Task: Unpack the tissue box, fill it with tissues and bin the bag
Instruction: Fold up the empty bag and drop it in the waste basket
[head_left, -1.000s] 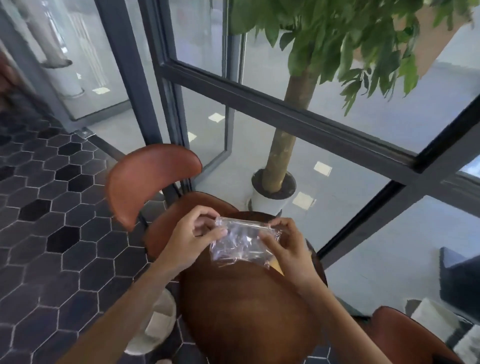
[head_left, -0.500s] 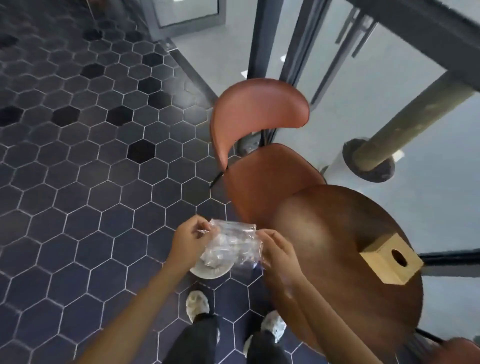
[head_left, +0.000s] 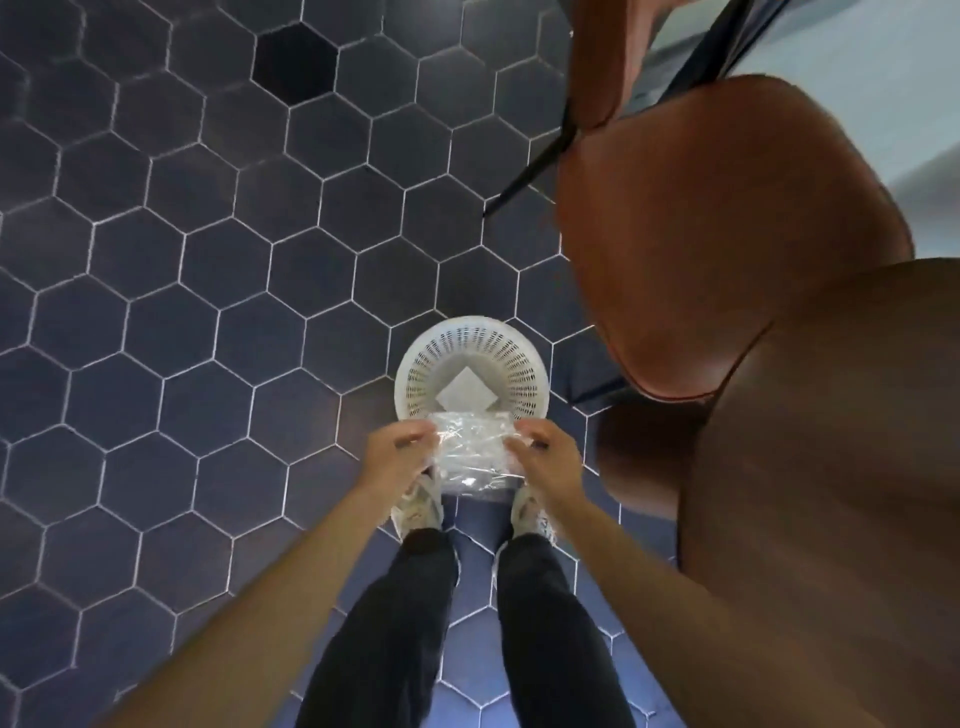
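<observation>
A crumpled clear plastic bag (head_left: 475, 449) is stretched between my two hands, just over the near rim of a white slotted bin (head_left: 415, 364) that stands on the floor. My left hand (head_left: 397, 454) pinches the bag's left edge and my right hand (head_left: 548, 457) pinches its right edge. A white square sheet (head_left: 466, 396) lies at the bottom of the bin. The tissue box is out of view.
Dark hexagon floor tiles (head_left: 208, 260) spread to the left. A brown leather chair (head_left: 727, 234) and a round wooden table (head_left: 831, 493) crowd the right side. My feet in light shoes (head_left: 418, 506) stand just behind the bin.
My view has swung from the table and window down to the floor. Both hands carried the bag off the table and now hold it above the bin's near rim.
</observation>
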